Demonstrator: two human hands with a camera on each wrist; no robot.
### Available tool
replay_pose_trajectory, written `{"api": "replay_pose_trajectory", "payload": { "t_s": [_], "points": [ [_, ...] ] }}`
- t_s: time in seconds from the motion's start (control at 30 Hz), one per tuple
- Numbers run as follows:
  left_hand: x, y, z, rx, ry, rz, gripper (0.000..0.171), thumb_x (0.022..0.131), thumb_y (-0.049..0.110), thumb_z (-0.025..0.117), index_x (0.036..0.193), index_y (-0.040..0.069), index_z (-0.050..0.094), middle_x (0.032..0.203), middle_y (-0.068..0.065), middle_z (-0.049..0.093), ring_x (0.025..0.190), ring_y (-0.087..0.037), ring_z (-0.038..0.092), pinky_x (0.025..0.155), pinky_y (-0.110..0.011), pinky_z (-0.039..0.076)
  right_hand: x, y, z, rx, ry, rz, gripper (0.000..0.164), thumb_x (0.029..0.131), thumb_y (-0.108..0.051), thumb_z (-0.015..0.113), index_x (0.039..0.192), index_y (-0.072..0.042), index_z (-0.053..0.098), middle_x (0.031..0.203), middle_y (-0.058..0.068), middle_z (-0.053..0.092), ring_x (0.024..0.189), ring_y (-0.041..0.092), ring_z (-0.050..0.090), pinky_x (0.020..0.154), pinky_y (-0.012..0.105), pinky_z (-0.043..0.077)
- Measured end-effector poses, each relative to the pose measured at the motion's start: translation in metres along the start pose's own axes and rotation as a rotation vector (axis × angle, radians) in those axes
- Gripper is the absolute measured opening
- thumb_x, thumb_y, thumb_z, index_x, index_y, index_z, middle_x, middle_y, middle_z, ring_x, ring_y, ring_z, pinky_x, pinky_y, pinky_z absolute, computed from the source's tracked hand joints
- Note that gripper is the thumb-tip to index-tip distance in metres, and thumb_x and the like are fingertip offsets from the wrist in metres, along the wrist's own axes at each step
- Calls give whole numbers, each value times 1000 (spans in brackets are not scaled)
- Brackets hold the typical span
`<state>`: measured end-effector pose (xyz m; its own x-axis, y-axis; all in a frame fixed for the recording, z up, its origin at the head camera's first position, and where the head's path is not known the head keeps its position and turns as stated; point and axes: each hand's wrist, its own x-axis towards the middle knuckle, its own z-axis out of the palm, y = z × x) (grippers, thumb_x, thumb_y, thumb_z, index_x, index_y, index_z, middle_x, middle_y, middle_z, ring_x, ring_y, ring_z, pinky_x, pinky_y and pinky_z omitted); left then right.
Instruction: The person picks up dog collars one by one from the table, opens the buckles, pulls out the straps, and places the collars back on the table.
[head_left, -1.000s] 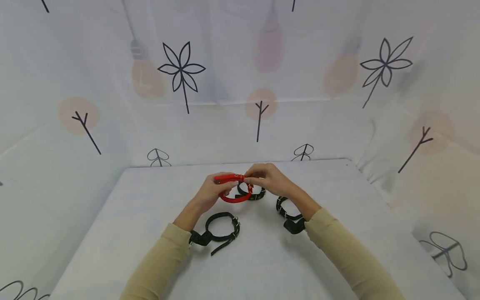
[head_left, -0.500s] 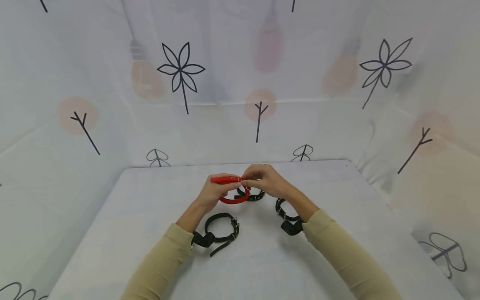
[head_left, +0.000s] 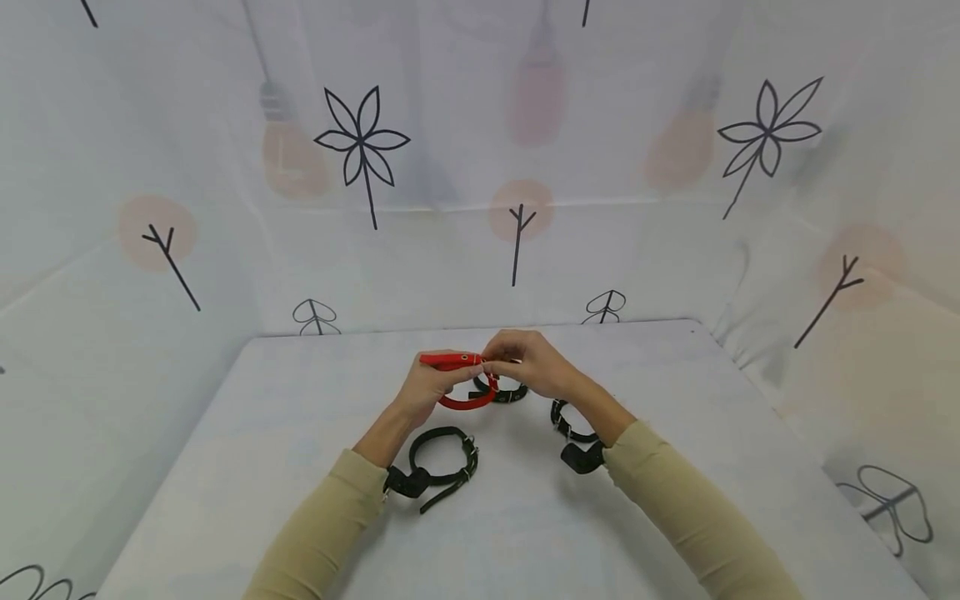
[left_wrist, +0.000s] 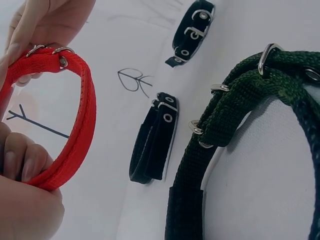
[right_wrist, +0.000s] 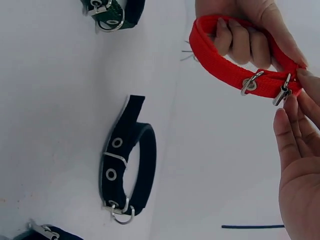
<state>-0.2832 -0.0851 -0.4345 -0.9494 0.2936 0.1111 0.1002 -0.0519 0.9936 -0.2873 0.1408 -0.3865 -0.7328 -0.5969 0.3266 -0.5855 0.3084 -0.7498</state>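
Observation:
Both hands hold a red pet collar point(head_left: 467, 403) above the table, buckled into a loop with metal rings and an eyelet point(right_wrist: 249, 84). The left hand point(head_left: 423, 387) grips the band, its fingers curled inside the loop in the right wrist view. At the buckle point(right_wrist: 282, 95), the right hand point(head_left: 536, 367) pinches the strap between thumb and fingertips. A dark green collar point(left_wrist: 235, 102) lies below the left hand, its strap end sticking out. Beyond the hands a black collar point(head_left: 510, 397) is partly hidden, and another dark collar point(head_left: 573, 433) lies by the right forearm.
The collars rest on a white table point(head_left: 510, 525). Printed white cloth point(head_left: 450, 267) hangs behind the table and on both sides. Black wrist cameras point(head_left: 408, 481) sit on both wrists.
Both hands have shifted slightly left with the red collar. Its upper strap, earlier showing as two separated layers, now looks like one flat band. The collars on the table lie as before.

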Motion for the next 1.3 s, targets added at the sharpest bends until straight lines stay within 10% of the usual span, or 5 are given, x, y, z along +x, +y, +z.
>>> {"api": "replay_pose_trajectory", "payload": {
  "t_s": [0.7,0.93,1.3],
  "points": [
    [4,1,-4,31,-6,54,28,90,24,81,113,7,79,95,0,76,83,-20,51,65,-32,41,-8,-35,-16,10,24,-5,13,96,0,69,109,2,74,104,14,69,93,27,63,93,45,53],
    [4,2,-4,42,-30,91,28,91,23,80,113,6,79,94,1,77,81,-19,52,65,-33,41,0,-2,-14,-73,24,-31,10,98,-17,72,105,-16,78,101,-3,68,89,18,59,81,40,52],
    [1,8,-11,45,5,74,29,91,21,80,114,4,78,94,1,75,82,-19,49,67,-32,40,-8,0,-21,-29,72,-6,9,98,-12,71,106,-9,76,106,1,67,93,19,62,90,38,51]
  ]
}}
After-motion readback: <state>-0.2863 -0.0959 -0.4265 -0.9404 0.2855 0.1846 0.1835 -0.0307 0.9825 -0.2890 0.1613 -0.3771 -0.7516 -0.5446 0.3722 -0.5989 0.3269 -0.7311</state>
